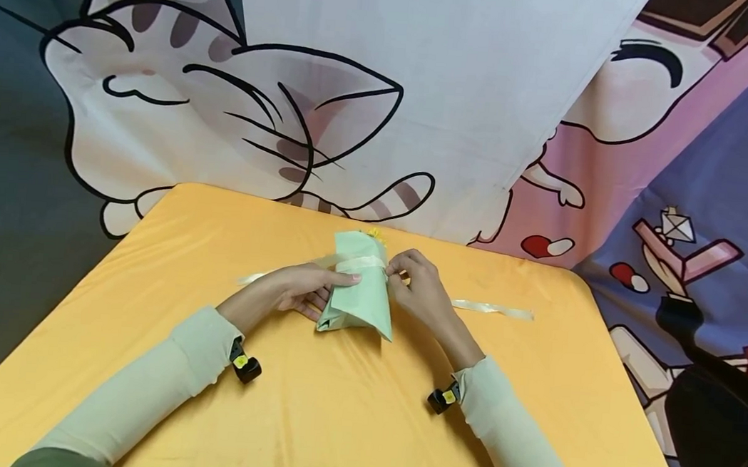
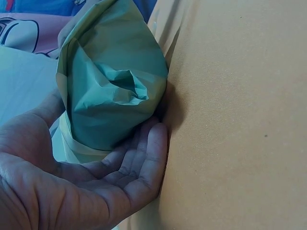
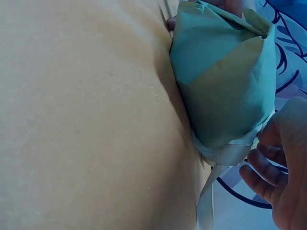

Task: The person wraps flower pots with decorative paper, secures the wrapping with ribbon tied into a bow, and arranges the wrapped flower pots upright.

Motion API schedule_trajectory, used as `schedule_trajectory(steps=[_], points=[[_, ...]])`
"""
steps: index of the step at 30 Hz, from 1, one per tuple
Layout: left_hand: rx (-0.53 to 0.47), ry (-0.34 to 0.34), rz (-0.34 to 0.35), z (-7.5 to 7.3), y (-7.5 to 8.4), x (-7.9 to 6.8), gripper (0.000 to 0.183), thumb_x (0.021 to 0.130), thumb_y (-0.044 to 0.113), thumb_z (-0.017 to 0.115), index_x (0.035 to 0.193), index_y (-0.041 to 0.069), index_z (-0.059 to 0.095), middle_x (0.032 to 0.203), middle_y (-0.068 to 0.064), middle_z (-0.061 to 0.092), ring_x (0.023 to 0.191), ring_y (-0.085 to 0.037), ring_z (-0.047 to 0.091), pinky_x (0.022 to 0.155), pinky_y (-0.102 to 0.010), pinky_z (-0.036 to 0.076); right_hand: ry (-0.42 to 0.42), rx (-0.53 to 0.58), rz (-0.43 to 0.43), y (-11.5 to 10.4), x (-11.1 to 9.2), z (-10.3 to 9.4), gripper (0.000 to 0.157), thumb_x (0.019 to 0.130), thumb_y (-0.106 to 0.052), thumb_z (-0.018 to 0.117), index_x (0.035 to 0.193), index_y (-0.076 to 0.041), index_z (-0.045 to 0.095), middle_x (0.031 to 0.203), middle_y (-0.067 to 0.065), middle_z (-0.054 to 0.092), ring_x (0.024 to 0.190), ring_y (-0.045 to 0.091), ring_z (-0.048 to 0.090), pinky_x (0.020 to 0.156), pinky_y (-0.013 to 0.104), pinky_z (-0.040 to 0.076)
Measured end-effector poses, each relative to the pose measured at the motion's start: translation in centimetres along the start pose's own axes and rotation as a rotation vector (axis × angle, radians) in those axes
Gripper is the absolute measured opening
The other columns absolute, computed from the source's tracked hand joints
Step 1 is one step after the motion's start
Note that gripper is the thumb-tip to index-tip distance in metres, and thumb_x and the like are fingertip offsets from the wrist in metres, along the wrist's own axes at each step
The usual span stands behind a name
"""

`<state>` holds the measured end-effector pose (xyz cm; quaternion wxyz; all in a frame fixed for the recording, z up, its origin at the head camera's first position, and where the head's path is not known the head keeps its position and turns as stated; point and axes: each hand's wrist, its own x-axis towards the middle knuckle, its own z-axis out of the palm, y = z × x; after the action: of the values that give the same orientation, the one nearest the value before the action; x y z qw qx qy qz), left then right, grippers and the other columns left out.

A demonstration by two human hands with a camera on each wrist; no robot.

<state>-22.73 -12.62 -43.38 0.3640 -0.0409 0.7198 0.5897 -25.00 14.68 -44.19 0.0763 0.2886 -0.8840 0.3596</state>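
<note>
1. Left hand (image 1: 300, 284) loosely cupped the green paper bundle (image 1: 365, 301) on the table (image 1: 286, 407); right hand (image 1: 423, 286) pinched ribbon (image 1: 361, 263) at the bundle's right side.
2. Slack fingers could have let ribbon slide off the bundle.

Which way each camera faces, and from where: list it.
Head: on the head, facing forward and down at the bundle; left hand, right hand and sleeves show.
Left wrist: on that wrist, facing the bundle; mainly the left hand shows.
Right wrist: on that wrist, facing the bundle and ribbon; mainly the right hand shows.
Both wrist views share the bundle and table.
</note>
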Motion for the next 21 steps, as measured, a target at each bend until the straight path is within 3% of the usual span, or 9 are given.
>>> schedule_trajectory(steps=[7,13,16,21], points=[[-0.003,-0.006,-0.006,0.0,-0.1,0.0,0.055,0.105,0.061,0.073,0.116,0.008,0.077,0.096,-0.008,0.083,0.086,-0.019,0.081,0.081,-0.037,0.070,-0.011,0.115,0.130,0.0,-0.4,0.2,0.013,0.109,-0.011,0.070,0.108,-0.003,0.081,0.119,0.013,0.075,0.107,0.027,0.074,0.094,0.040,0.068],[-0.006,-0.008,-0.001,0.1,-0.1,-0.1,0.054,0.105,0.061,0.074,0.114,0.008,0.077,0.094,-0.006,0.082,0.084,-0.018,0.080,0.080,-0.036,0.070,-0.058,0.174,0.213,-0.8,-0.3,-1.1,0.013,0.115,-0.013,0.065,0.116,-0.005,0.075,0.115,0.016,0.070,0.097,0.026,0.068,0.084,0.034,0.057],[-0.006,-0.010,0.005,0.1,-0.1,-0.1,0.053,0.104,0.061,0.074,0.113,0.009,0.077,0.093,-0.006,0.082,0.084,-0.018,0.080,0.080,-0.036,0.070,-0.099,0.219,0.245,-1.3,0.1,-2.3,0.015,0.117,-0.016,0.062,0.118,-0.007,0.073,0.108,0.018,0.071,0.093,0.033,0.068,0.076,0.033,0.052],[-0.003,-0.006,0.006,0.0,0.0,0.0,0.053,0.105,0.060,0.074,0.114,0.008,0.076,0.093,-0.006,0.081,0.084,-0.018,0.080,0.079,-0.036,0.069,-0.183,0.232,0.261,-2.0,1.0,-3.8,0.018,0.117,-0.020,0.060,0.118,-0.007,0.073,0.104,0.017,0.076,0.100,0.046,0.069,0.077,0.037,0.051]])
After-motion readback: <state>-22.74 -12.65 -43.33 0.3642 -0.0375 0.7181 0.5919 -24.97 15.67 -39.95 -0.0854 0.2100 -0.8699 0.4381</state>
